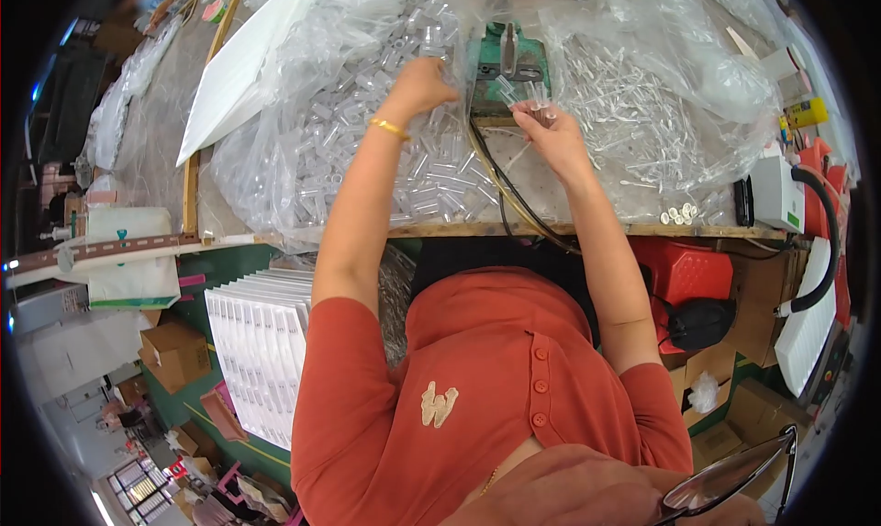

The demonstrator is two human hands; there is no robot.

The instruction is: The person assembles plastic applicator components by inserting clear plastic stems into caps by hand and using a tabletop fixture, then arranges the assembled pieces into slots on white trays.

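My left hand (422, 87), with a yellow bangle at the wrist, hangs over a heap of clear plastic tubes (450, 182) on an open plastic bag. Its fingers are curled, and what they hold, if anything, cannot be made out. My right hand (552, 140) is closed on several clear tubes (540, 104), pointing upward between thumb and fingers. Just beyond the right hand stands a green metal fixture (512, 62) with an upright metal part. To its right, small clear and white thin pieces (629, 113) are heaped on another plastic bag.
Small round white parts (679, 214) lie near the bench's front edge (642, 229). Dark cables (505, 182) run over that edge. A white sheet (243, 62) leans at left. A white device (775, 191) with a black hose stands right. Another person's hand (161, 14) shows far left.
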